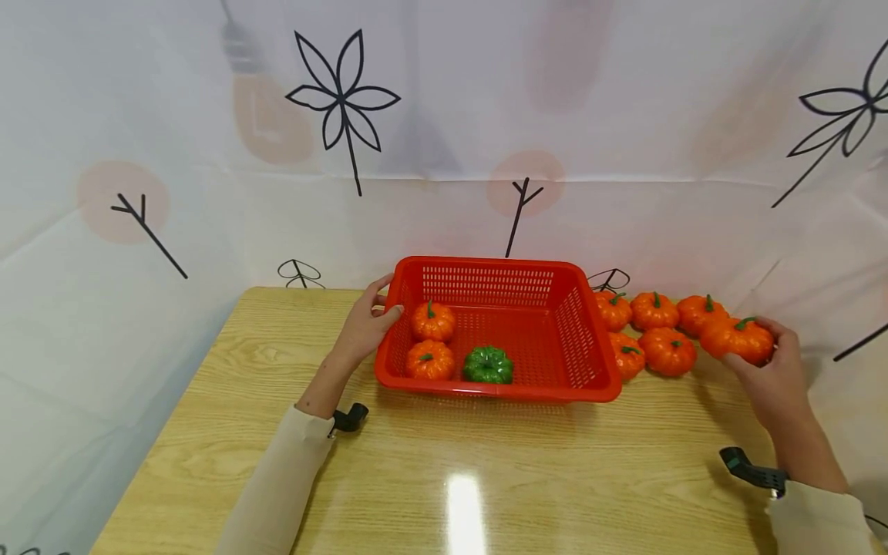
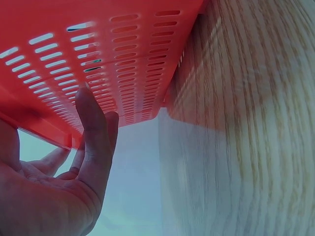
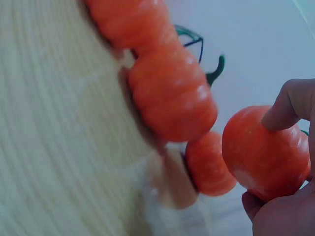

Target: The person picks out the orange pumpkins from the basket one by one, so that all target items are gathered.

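A red plastic basket [image 1: 486,393] stands on the table; inside are two orange toy pumpkins, one [image 1: 433,322] behind the other [image 1: 430,361], and a green toy pumpkin [image 1: 489,365]. My left hand [image 1: 364,327] holds the basket's left rim, with fingers against its slotted side wall [image 2: 128,49] in the left wrist view. At the far right, my right hand [image 1: 777,378] grips an orange pumpkin [image 1: 737,341] between thumb and fingers. That pumpkin [image 3: 266,152] is raised off the table in the right wrist view, beside other pumpkins [image 3: 172,96].
Several orange pumpkins sit in two rows right of the basket, such as one at the back [image 1: 655,311] and one in front [image 1: 667,351]. Behind the wooden table [image 1: 555,478] hangs a white patterned cloth [image 1: 444,216]. Black wrist mounts [image 1: 752,469] sit on both forearms.
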Available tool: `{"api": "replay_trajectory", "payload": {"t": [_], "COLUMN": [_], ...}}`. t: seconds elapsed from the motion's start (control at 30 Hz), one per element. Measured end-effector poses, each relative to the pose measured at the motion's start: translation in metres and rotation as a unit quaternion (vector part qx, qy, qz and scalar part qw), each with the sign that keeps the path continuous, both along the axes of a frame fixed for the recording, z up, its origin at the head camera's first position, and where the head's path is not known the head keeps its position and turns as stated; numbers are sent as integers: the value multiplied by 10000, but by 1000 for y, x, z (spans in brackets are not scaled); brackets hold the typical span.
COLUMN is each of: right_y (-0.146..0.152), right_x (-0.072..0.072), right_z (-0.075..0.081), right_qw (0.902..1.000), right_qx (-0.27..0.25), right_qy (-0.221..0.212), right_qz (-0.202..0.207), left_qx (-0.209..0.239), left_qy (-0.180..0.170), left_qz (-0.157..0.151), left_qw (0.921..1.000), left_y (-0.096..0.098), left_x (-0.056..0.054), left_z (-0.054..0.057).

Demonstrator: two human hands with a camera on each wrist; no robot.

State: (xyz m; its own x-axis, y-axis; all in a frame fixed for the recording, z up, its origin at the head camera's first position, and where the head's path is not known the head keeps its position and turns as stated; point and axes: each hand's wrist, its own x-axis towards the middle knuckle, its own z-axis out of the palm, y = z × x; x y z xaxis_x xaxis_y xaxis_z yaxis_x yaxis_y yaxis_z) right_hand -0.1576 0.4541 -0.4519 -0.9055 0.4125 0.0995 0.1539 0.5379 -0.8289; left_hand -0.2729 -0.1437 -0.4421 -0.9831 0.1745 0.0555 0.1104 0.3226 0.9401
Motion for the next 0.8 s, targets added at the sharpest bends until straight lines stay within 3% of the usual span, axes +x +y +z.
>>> {"api": "replay_trajectory", "payload": {"t": [0.27, 0.57, 0.8], "right_y": [11, 15, 17], "right_x": [-1, -4, -7], "right_z": [-13, -36, -44], "right_qw": [9993, 9989, 9982], "right_qx": [120, 409, 540], "right_qy": [-349, -27, 221], "right_qz": [70, 214, 160], "left_qx": [-43, -46, -36], "left_qy": [-6, -20, 21], "left_qz": [2, -15, -32], "left_qw": [10000, 10000, 10000], "left_y": [0, 0, 0], "left_x": [0, 0, 0], "left_z": [0, -1, -1]}}
